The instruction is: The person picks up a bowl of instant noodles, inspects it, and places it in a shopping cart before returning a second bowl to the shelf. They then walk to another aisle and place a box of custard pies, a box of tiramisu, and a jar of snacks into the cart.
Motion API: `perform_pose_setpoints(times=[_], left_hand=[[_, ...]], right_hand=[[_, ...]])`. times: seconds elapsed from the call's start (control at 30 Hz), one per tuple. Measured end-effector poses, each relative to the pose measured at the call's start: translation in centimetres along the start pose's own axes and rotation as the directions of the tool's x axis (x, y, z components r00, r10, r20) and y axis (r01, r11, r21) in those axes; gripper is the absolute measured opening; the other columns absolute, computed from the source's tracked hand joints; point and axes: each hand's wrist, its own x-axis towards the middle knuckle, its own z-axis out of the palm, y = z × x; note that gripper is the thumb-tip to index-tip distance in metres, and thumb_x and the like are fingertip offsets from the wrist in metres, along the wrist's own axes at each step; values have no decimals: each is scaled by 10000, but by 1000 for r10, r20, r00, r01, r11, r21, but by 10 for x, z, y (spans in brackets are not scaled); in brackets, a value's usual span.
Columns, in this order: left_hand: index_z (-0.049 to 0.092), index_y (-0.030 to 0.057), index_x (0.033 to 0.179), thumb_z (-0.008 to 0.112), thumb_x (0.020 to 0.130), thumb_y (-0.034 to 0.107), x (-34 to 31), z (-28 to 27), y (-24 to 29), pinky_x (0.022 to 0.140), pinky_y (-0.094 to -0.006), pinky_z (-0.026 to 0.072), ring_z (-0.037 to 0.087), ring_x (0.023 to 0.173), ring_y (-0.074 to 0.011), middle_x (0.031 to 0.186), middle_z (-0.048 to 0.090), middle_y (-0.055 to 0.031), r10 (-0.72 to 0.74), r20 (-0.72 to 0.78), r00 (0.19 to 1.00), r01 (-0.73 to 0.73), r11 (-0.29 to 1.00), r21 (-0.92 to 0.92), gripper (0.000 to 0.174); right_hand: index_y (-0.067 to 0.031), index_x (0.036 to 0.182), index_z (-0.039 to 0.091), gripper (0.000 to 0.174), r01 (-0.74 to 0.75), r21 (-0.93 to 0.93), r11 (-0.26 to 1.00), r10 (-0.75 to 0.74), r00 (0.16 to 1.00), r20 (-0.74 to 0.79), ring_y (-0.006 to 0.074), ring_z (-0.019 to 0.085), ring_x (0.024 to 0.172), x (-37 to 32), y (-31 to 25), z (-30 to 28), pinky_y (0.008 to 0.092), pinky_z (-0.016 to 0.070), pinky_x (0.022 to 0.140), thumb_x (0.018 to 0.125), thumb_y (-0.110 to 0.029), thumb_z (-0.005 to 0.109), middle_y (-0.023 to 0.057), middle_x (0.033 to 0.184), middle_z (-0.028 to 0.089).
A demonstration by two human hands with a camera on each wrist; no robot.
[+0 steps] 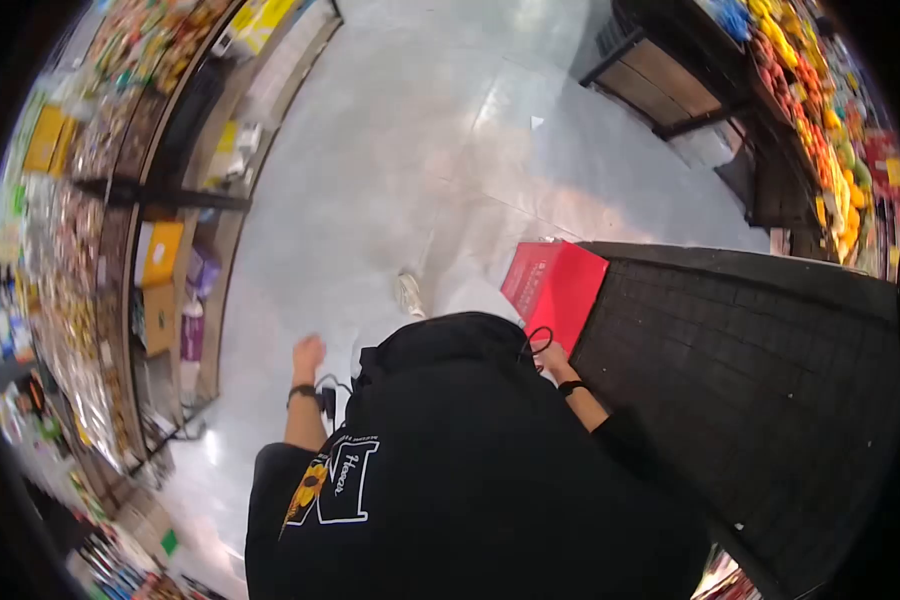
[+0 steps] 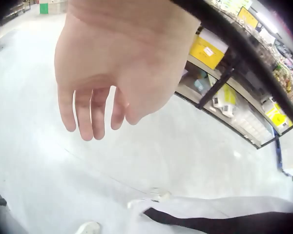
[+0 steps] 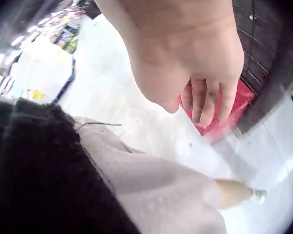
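Head view, left to right: we see stocked shelves (image 1: 90, 250), then the left hand (image 1: 308, 355) hanging over the floor (image 1: 400, 150), fingers loose and holding nothing, likely idle at the side. The right hand (image 1: 550, 355) hangs slack-fingered just beside the red package (image 1: 555, 285), which stands at the corner of the dark gridded surface (image 1: 750, 370), within easy reach. We cannot tell if they touch.

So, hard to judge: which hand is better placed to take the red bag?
Probably right: the right hand hangs beside the red bag; the left hand is over the floor, away from it.
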Motion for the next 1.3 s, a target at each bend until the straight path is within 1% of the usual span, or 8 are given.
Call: perform_pose_setpoints(times=[0.1,0.23,0.43,0.57,0.83,1.1,1.13,1.3], left_hand=[[645,-11,1130,654,941,330,182,-144,89,620,-310,524,661,684,-183,866,710,-122,-313,258,914,358,322,-876,391],[632,-39,1126,614,998,312,363,-307,244,667,-273,529,668,755,-140,883,716,-99,20,-224,974,-204,496,-844,374],[653,-42,1099,622,984,338,554,-368,373,799,-323,536,691,845,-215,926,724,-164,304,-12,953,-202,603,-772,398],[720,-19,940,592,904,479,656,-342,332,865,-448,524,672,961,-386,1003,700,-252,441,296,847,-482,873,78,516],[646,-26,1095,596,928,314,801,-409,284,527,-388,556,672,655,-275,793,681,-175,-282,581,763,581,693,-426,382],[670,9,901,593,921,342,1043,-455,407,434,-358,435,587,494,-216,693,660,-131,-270,534,802,573,601,-557,343],[676,7,872,601,918,352,1089,-453,425,454,-352,450,591,503,-208,673,655,-120,69,306,950,127,806,-579,356],[673,-46,1044,668,926,325,1275,-546,655,593,-302,521,667,653,-161,766,704,-113,285,194,939,-74,715,-695,389]], right_hand=[[-52,1069,678,299,-59,392,918,115,986,-121,204,674,725,29,5,17,363,552,631,938,-317,633,82,912,705],[-38,1151,634,345,-200,444,874,300,939,-168,247,690,866,36,-77,31,418,562,732,921,-295,646,108,991,686],[-42,1197,613,341,-264,486,833,404,890,-209,256,691,876,91,-221,16,423,558,714,918,-239,619,99,1026,670],[-25,1168,633,312,-121,701,703,383,895,-230,198,681,762,185,-308,-39,338,547,652,916,-208,635,86,960,693],[-14,1132,624,286,456,503,734,16,729,-684,165,674,759,357,-619,-238,290,542,667,937,-217,669,71,973,683],[-21,1103,645,258,185,515,837,50,911,-408,184,680,714,490,-801,-319,323,531,582,937,-218,648,89,892,699],[-12,1087,652,255,167,578,799,87,919,-385,194,687,710,497,-819,-321,333,530,577,927,-211,650,105,894,703],[-21,1045,663,239,4,556,831,212,922,-324,206,689,714,543,-871,-337,360,531,571,917,-210,597,114,892,699]])
